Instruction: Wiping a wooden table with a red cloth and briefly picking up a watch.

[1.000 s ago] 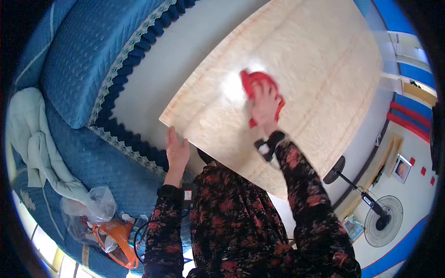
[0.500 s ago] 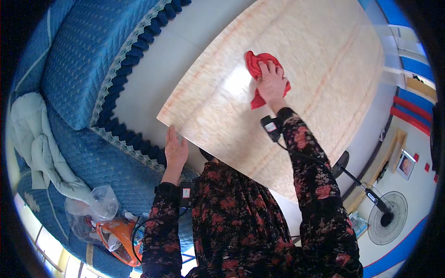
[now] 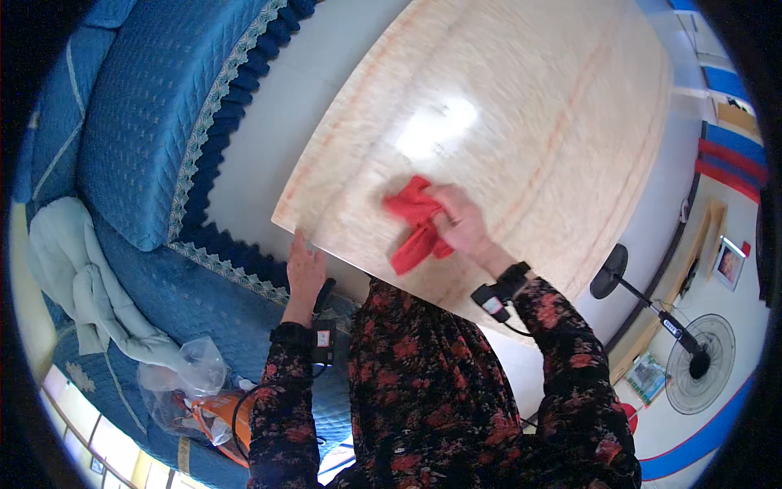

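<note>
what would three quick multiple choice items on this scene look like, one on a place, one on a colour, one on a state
1. Where does the left hand rest?
A. on the near edge of the table
B. on the standing fan
C. on the pale blanket

2. What colour is the cloth under the right hand?
A. green
B. red
C. white

3. How does the cloth lie?
A. folded in a neat square
B. hanging off the table edge
C. crumpled, pressed flat against the tabletop

Answers:
1 A, the left hand's fingers sit on the rim of the beige table, close to its corner.
2 B, the cloth is plainly red against the pale tabletop.
3 C, the cloth is bunched in uneven folds with the right hand on top of it, well inside the table's edge.
</note>
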The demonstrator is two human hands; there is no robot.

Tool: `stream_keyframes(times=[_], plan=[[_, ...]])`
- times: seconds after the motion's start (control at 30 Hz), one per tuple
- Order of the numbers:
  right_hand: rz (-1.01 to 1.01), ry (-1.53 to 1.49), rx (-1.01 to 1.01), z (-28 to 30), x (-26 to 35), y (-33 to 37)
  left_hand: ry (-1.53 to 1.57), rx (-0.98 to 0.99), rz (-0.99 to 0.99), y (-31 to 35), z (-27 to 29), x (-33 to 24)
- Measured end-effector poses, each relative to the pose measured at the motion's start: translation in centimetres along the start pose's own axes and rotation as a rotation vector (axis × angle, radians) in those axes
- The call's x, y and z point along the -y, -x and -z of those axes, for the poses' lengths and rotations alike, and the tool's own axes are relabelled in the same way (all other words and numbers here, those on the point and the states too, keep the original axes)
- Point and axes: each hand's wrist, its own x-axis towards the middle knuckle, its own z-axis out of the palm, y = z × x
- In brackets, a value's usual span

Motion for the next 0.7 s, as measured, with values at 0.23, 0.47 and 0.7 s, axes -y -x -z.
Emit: stream_keyframes(times=[0.23,0.47,0.7], plan=[[-0.108,0.785,-0.082,3.2,-5.1,-1.6,-0.094,0.111,0.059,-0.9,-1.2,-1.1],[0.114,0.687,0.228,-6.7,3.3,-4.6,-0.455,-0.155,-0.306,-0.5,-2.2,4.1],[0.621,0.546,0.484,-1.2,-2.8,4.8,-0.011,-0.058,0.007,-0.1,-0.9,-0.3]])
